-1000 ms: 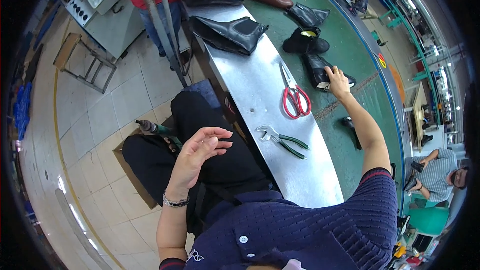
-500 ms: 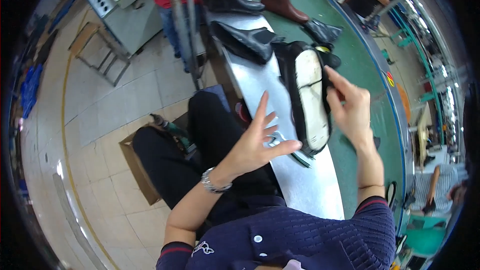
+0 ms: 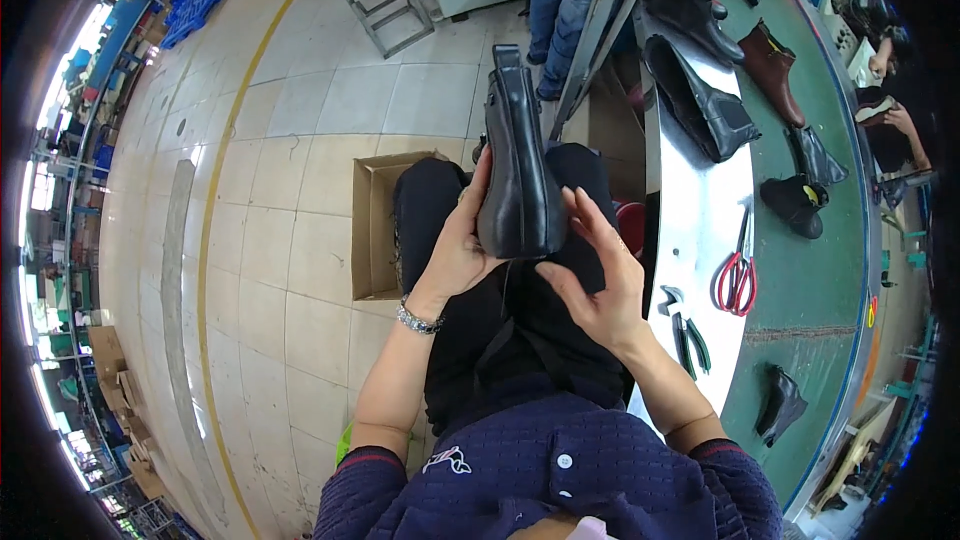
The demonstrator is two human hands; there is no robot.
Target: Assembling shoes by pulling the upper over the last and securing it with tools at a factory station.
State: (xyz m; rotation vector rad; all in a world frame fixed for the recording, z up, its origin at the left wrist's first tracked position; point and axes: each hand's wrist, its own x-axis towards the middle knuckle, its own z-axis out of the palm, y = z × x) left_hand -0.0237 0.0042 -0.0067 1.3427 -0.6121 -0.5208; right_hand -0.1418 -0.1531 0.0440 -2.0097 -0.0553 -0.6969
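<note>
Above my lap is a black leather boot (image 3: 518, 175), one rounded end toward me and the other pointing away. My left hand (image 3: 458, 250) is closed around its left side and near end; a metal watch band circles that wrist. Beside the boot's right side, my right hand (image 3: 605, 285) has its fingers and thumb apart, very close to the leather; whether a fingertip touches it I cannot tell. On the metal bench top (image 3: 690, 230) to my right lie scissors with red handles (image 3: 736, 282) and pliers with dark green handles (image 3: 690, 338).
Several boots stand or lie farther up the bench, among them a black one (image 3: 700, 105) and a brown one (image 3: 772, 70). An open cardboard box (image 3: 375, 230) sits by my left knee. Beyond are a stool (image 3: 375, 0), a metal post (image 3: 600, 35) and a person in jeans (image 3: 563, 10).
The black boot has come off the bench to above my lap, into my left hand. Its pale underside no longer shows. My right hand has moved left with it, and the view has turned left.
</note>
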